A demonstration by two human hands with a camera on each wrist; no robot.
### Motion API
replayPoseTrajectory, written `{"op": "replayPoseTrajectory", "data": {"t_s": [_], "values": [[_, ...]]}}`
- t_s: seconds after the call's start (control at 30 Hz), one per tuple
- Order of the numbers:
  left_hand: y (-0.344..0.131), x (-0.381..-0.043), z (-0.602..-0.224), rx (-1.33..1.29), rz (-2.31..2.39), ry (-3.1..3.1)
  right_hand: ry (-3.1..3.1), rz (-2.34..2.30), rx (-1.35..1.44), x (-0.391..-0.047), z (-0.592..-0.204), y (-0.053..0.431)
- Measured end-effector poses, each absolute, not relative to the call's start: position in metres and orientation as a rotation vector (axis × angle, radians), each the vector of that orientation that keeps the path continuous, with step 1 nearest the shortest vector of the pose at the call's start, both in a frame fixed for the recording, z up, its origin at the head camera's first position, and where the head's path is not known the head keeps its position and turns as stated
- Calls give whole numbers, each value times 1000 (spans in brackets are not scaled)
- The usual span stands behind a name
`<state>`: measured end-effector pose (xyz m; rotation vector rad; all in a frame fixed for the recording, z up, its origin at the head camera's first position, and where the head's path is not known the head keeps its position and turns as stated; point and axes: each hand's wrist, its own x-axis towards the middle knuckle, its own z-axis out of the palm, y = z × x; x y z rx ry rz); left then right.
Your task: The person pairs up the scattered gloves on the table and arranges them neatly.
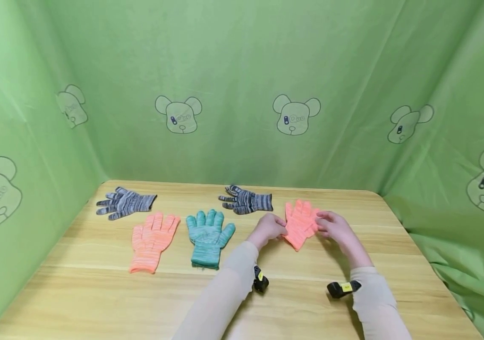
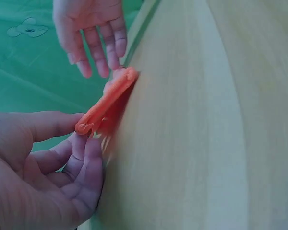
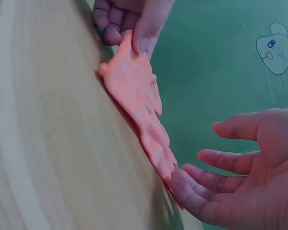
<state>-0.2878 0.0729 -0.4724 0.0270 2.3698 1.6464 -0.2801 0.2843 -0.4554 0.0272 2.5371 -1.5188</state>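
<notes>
Pinching one corner of the cuff between thumb and fingers, the left hand (image 1: 269,227) grips a coral-pink knit glove (image 1: 300,222), while the right hand (image 1: 336,228), its fingers loosely spread, touches the glove's other side with its fingertips. This glove is near the far right corner of the wooden surface (image 1: 292,302), fingers toward the far edge; it looks soft, thin and flattened, faintly mottled with paler tones, with loose thread ends at the pinched cuff corner. Toward the left edge lies an orange knit glove (image 1: 152,241) streaked with white, and beside it a teal knit glove (image 1: 208,236) with a darker cuff band. Two black-and-grey marled gloves lie near the far edge, one by the far left corner (image 1: 127,203), the other (image 1: 250,201) just left of the coral one. Pale, straight wood grain runs across the surface. Creased green fabric (image 1: 233,47) around it carries outlined bear heads (image 1: 296,115) with lettering beginning with "Q"; the yellow label (image 1: 347,287) on the right wrist device is too small to read.
</notes>
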Motion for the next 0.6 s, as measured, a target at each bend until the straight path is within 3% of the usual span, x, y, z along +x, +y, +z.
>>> {"op": "replayPoseTrajectory", "data": {"t_s": [0.6], "values": [[63,-283,-478,4,1943,1898,2341,-1596,120,-277,-449,306]]}}
